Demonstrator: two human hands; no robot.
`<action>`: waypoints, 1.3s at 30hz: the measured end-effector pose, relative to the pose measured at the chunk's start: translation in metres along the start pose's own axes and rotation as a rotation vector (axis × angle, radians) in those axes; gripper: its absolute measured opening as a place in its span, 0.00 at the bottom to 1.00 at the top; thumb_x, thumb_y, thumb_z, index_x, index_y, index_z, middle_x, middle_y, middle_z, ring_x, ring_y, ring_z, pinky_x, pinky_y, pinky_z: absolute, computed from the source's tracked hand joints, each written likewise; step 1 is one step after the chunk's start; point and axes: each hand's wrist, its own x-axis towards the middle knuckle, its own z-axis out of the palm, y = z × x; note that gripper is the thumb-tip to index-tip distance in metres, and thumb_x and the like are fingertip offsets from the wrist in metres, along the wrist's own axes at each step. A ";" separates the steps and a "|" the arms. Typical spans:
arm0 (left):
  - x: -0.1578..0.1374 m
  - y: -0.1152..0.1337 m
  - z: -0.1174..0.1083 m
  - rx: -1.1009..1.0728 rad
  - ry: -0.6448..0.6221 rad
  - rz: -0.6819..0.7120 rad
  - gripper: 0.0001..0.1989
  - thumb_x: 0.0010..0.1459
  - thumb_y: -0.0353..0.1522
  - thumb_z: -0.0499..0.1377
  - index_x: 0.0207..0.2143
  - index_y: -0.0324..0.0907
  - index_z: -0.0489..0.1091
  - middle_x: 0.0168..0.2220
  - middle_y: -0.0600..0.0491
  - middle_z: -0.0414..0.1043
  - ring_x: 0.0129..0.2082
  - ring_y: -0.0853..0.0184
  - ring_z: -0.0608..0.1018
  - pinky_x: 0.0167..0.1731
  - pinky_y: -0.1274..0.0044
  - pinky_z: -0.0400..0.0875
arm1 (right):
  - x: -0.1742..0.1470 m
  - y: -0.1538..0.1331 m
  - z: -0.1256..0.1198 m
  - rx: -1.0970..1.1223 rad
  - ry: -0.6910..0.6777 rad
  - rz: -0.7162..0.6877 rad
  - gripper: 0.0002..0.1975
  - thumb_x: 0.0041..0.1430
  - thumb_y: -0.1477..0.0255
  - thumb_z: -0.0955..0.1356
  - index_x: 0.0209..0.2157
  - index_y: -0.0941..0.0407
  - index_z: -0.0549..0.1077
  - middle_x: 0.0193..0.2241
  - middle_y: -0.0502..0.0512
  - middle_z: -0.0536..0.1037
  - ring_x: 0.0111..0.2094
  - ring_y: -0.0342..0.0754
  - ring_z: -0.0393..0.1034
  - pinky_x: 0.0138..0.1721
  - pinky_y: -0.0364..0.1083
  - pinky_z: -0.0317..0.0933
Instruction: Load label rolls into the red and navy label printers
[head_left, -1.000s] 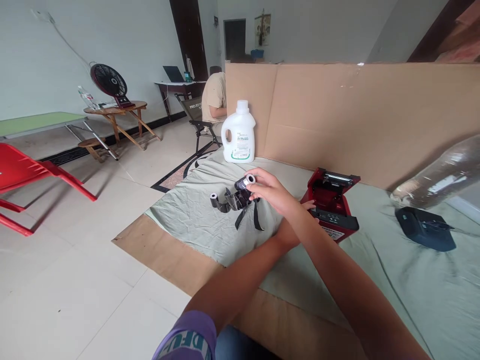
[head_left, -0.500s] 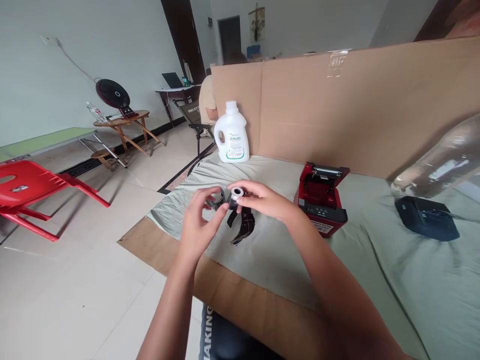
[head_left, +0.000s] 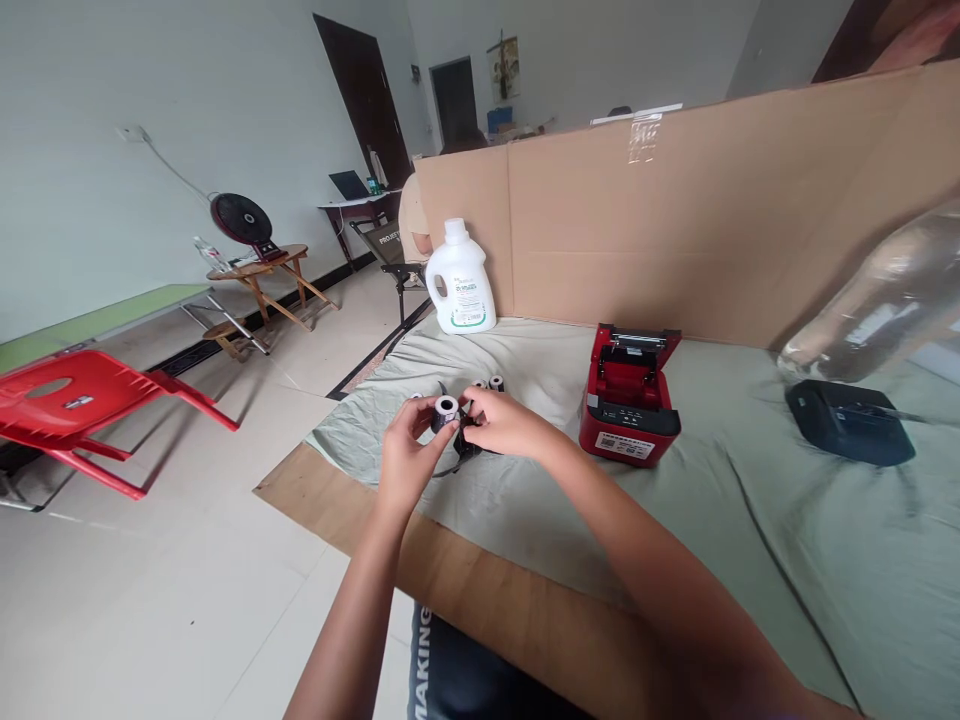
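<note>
My left hand (head_left: 412,440) is closed around a small paper roll (head_left: 447,406) with a white hollow end and a dark outer side. My right hand (head_left: 499,420) is at the roll's right side, its thumb and fingers pinched on a dark strip (head_left: 463,440) that hangs beneath. More small rolls (head_left: 496,383) stand just behind the hands, partly hidden by the fingers. To the right, a red and black printer (head_left: 630,410) sits with its lid raised and its inner bay showing.
A white detergent jug (head_left: 461,285) stands on the green cloth (head_left: 540,500) before a cardboard panel (head_left: 600,230). A black device (head_left: 851,422) and a plastic-wrapped bundle (head_left: 877,290) lie at right. A red chair (head_left: 90,405) is on the floor at left; a person sits behind the panel.
The roll that was in my right hand is now in my left. My right hand has shifted to its side, onto the dark strip. The view has turned slightly.
</note>
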 end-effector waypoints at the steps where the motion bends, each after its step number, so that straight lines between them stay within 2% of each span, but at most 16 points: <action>1: 0.000 -0.001 -0.001 -0.023 0.002 -0.018 0.19 0.53 0.40 0.67 0.46 0.43 0.72 0.46 0.49 0.77 0.47 0.60 0.80 0.54 0.64 0.75 | -0.002 -0.003 0.000 -0.011 -0.010 0.005 0.11 0.55 0.68 0.68 0.41 0.52 0.67 0.33 0.49 0.75 0.30 0.45 0.68 0.28 0.43 0.57; 4: -0.002 -0.002 -0.004 -0.084 -0.008 -0.054 0.21 0.52 0.39 0.68 0.46 0.42 0.68 0.47 0.47 0.78 0.49 0.58 0.80 0.56 0.61 0.73 | -0.009 -0.012 0.004 -0.046 -0.012 -0.012 0.15 0.54 0.62 0.70 0.41 0.51 0.66 0.35 0.49 0.75 0.32 0.48 0.69 0.28 0.43 0.56; 6: -0.004 -0.003 -0.005 -0.109 -0.006 -0.065 0.22 0.51 0.40 0.69 0.45 0.43 0.67 0.48 0.46 0.78 0.50 0.57 0.80 0.56 0.60 0.73 | -0.011 -0.017 0.010 -0.118 0.045 -0.031 0.16 0.53 0.61 0.71 0.41 0.52 0.66 0.39 0.52 0.76 0.37 0.50 0.70 0.31 0.44 0.57; 8: -0.006 -0.003 -0.007 -0.130 0.008 -0.071 0.23 0.50 0.41 0.69 0.45 0.43 0.67 0.48 0.45 0.78 0.50 0.57 0.80 0.55 0.61 0.74 | -0.009 -0.020 0.016 -0.218 0.122 -0.050 0.11 0.56 0.67 0.69 0.41 0.53 0.67 0.41 0.55 0.76 0.39 0.51 0.70 0.33 0.44 0.56; 10: -0.008 -0.003 -0.010 -0.142 0.037 -0.071 0.24 0.50 0.41 0.70 0.45 0.43 0.66 0.48 0.45 0.78 0.49 0.57 0.81 0.54 0.62 0.75 | -0.007 -0.022 0.021 -0.305 0.163 -0.061 0.04 0.60 0.73 0.65 0.39 0.54 0.68 0.39 0.56 0.77 0.39 0.50 0.70 0.34 0.44 0.54; 11: -0.009 -0.002 -0.011 -0.145 0.050 -0.070 0.24 0.50 0.41 0.70 0.45 0.43 0.66 0.48 0.45 0.78 0.50 0.57 0.81 0.54 0.62 0.75 | -0.006 -0.022 0.022 -0.340 0.169 -0.057 0.05 0.61 0.75 0.63 0.37 0.54 0.69 0.36 0.56 0.77 0.38 0.50 0.70 0.33 0.45 0.54; 15: -0.015 -0.002 -0.020 -0.149 0.066 -0.065 0.21 0.51 0.40 0.70 0.43 0.43 0.66 0.50 0.45 0.78 0.51 0.57 0.80 0.56 0.62 0.74 | -0.010 -0.027 0.020 -0.421 0.117 -0.018 0.13 0.66 0.75 0.59 0.28 0.55 0.69 0.28 0.56 0.75 0.30 0.49 0.69 0.29 0.46 0.49; 21: -0.019 0.000 -0.031 -0.108 0.049 -0.069 0.24 0.49 0.39 0.71 0.47 0.44 0.70 0.47 0.48 0.77 0.50 0.59 0.79 0.52 0.66 0.75 | -0.022 -0.037 0.018 -0.326 -0.012 -0.011 0.13 0.66 0.72 0.61 0.26 0.55 0.68 0.24 0.53 0.73 0.24 0.45 0.63 0.27 0.45 0.48; 23: -0.017 -0.002 -0.037 -0.059 0.029 -0.073 0.24 0.48 0.40 0.71 0.46 0.44 0.72 0.45 0.49 0.77 0.47 0.61 0.79 0.48 0.70 0.76 | -0.024 -0.037 0.021 -0.262 -0.070 -0.018 0.15 0.66 0.69 0.61 0.24 0.54 0.65 0.21 0.50 0.69 0.21 0.44 0.60 0.26 0.45 0.47; 26: -0.006 -0.014 -0.050 -0.037 0.033 -0.117 0.23 0.44 0.42 0.72 0.39 0.42 0.70 0.36 0.53 0.75 0.36 0.66 0.78 0.36 0.75 0.75 | -0.028 -0.035 0.023 -0.182 -0.157 -0.001 0.21 0.67 0.59 0.60 0.22 0.54 0.59 0.18 0.48 0.65 0.20 0.42 0.58 0.24 0.45 0.45; 29: 0.014 -0.033 -0.067 0.011 0.146 -0.208 0.27 0.38 0.43 0.74 0.32 0.42 0.64 0.26 0.59 0.67 0.24 0.72 0.71 0.24 0.81 0.67 | -0.031 -0.033 0.022 -0.147 -0.207 0.052 0.27 0.66 0.49 0.59 0.21 0.54 0.55 0.18 0.47 0.62 0.20 0.42 0.57 0.25 0.44 0.45; 32: 0.038 -0.052 -0.082 0.097 0.261 -0.277 0.28 0.36 0.45 0.73 0.32 0.43 0.62 0.23 0.61 0.64 0.22 0.73 0.67 0.21 0.81 0.63 | -0.031 -0.031 0.025 -0.153 -0.256 0.080 0.31 0.62 0.43 0.59 0.20 0.54 0.51 0.17 0.46 0.59 0.20 0.43 0.55 0.25 0.44 0.46; 35: 0.063 -0.070 -0.089 0.258 0.248 -0.282 0.25 0.40 0.48 0.70 0.32 0.42 0.65 0.24 0.58 0.67 0.23 0.70 0.70 0.23 0.80 0.64 | -0.029 -0.027 0.047 -0.156 -0.307 0.046 0.32 0.61 0.41 0.59 0.19 0.54 0.52 0.16 0.47 0.59 0.21 0.43 0.57 0.26 0.44 0.47; 39: 0.096 -0.094 -0.082 0.509 0.231 -0.349 0.24 0.44 0.52 0.67 0.29 0.43 0.65 0.24 0.54 0.71 0.27 0.64 0.76 0.27 0.77 0.67 | -0.030 -0.015 0.111 -0.126 -0.243 -0.084 0.28 0.67 0.48 0.58 0.21 0.55 0.63 0.19 0.47 0.69 0.24 0.44 0.62 0.28 0.44 0.51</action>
